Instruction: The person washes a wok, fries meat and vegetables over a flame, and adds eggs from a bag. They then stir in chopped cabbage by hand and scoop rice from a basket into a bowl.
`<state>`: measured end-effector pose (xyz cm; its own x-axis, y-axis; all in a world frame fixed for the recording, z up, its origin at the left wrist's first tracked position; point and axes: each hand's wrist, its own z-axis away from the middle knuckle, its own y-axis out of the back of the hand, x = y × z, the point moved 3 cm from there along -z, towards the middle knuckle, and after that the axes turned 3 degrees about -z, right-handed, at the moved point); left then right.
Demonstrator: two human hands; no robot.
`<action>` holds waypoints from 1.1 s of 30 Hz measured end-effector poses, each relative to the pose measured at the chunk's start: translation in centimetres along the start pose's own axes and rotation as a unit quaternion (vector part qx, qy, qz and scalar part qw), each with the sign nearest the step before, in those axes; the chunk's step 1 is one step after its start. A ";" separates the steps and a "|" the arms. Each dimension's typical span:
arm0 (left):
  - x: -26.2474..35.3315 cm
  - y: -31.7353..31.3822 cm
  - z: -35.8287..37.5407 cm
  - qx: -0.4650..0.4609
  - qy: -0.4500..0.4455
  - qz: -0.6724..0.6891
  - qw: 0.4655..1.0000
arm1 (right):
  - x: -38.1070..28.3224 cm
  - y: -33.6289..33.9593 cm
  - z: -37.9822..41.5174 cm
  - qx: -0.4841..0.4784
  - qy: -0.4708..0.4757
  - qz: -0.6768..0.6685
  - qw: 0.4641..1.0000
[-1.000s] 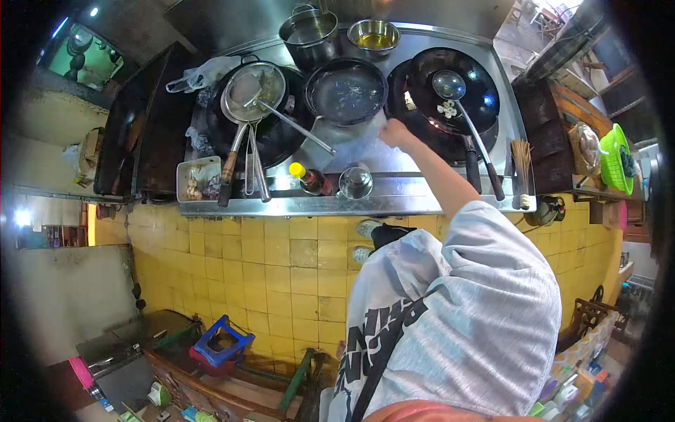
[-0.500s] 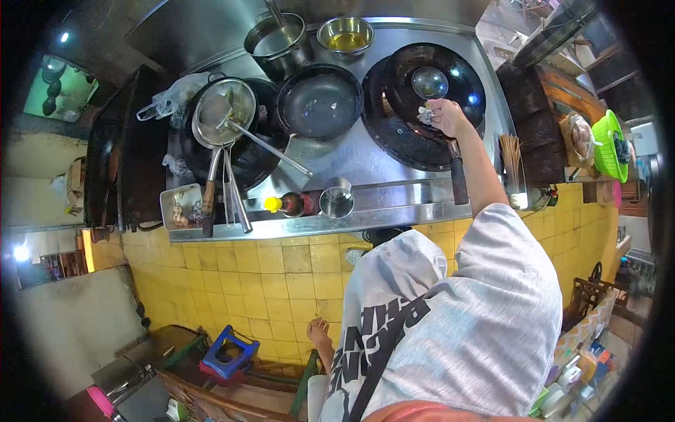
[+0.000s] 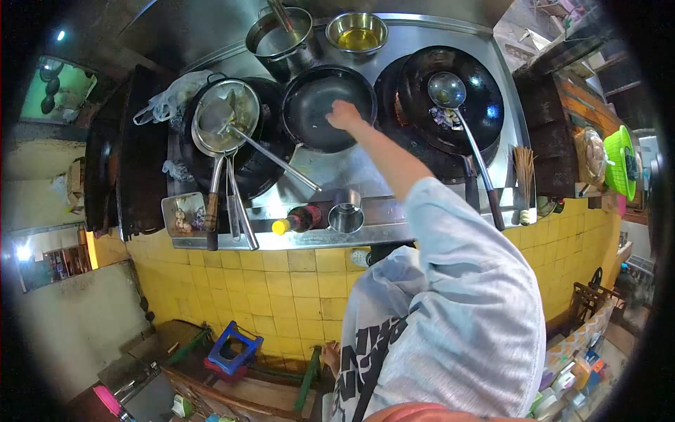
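The right hand is extended over the middle frying pan; its grip state cannot be determined. A ladle rests in the wok beside it. The left hand is out of view.

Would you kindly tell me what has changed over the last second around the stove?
The right hand has left the right wok, where half a second ago it was at the ladle, and moved left over the middle pan. The ladle lies in the wok, unheld. The strainers, bottle and cup stayed put.
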<state>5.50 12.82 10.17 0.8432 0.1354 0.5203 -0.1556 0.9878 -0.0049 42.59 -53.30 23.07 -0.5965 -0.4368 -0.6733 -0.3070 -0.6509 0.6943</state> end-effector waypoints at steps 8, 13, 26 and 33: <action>-0.8 4.5 1.9 -0.077 -0.017 0.116 0.990 | 0.1 -6.1 -2.3 -0.032 0.039 0.133 0.990; -4.7 -2.3 14.5 0.174 -0.114 0.132 0.969 | 1.6 -5.8 -1.6 -0.044 0.165 0.235 0.957; -10.6 0.2 17.9 0.493 0.017 0.184 0.850 | 0.3 -4.9 -6.0 0.034 0.404 0.501 0.765; -16.8 5.4 16.9 0.547 0.061 0.255 0.795 | -6.9 -4.4 3.3 -0.074 0.462 0.710 0.525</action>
<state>-18.17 14.59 15.87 0.5602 0.5693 0.6017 -0.7914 0.1533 0.5918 45.61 -45.41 25.52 0.4910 -0.6171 0.6149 0.0626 0.7290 0.6816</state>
